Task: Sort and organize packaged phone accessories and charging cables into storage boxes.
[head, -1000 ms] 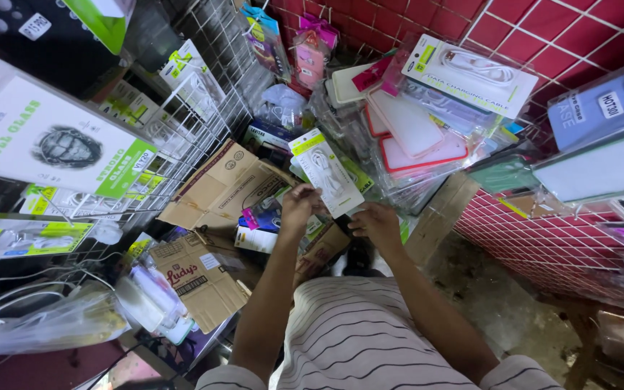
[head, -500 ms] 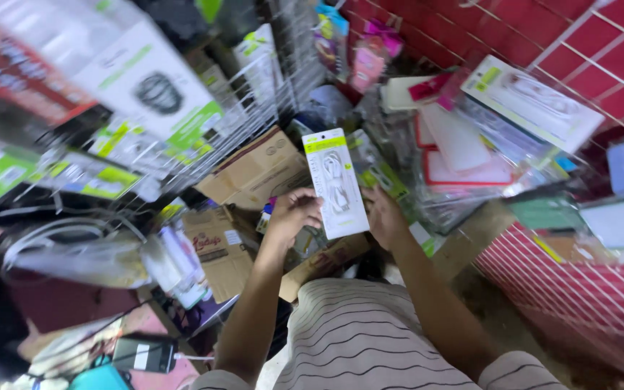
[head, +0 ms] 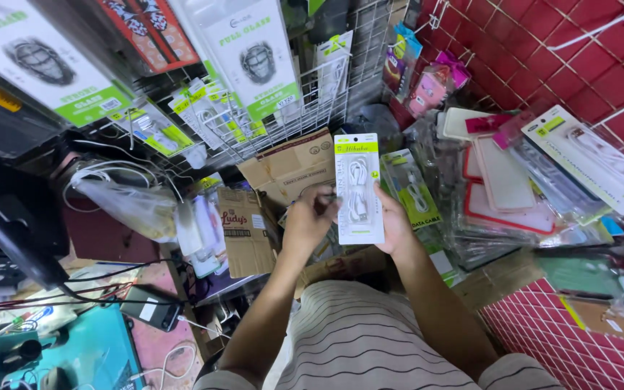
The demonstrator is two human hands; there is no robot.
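I hold a clear flat pack with a coiled white cable and a lime-green top (head: 357, 189) upright in front of me. My right hand (head: 396, 225) supports it from behind on its right edge. At the pack's left edge, my left hand (head: 308, 219) has its fingers curled around the side. Behind it lie more packed cables (head: 414, 195) and brown cardboard boxes (head: 289, 166).
A wire rack (head: 319, 101) hung with screen-protector packs stands at the upper left. A red grid panel (head: 579, 58) carries phone cases and cable packs on the right. Loose cables, a bag and a small dark device (head: 149, 309) lie low on the left.
The view has swung left and steadied. The cable pack has risen slightly and now stands straight between both hands instead of tilted.
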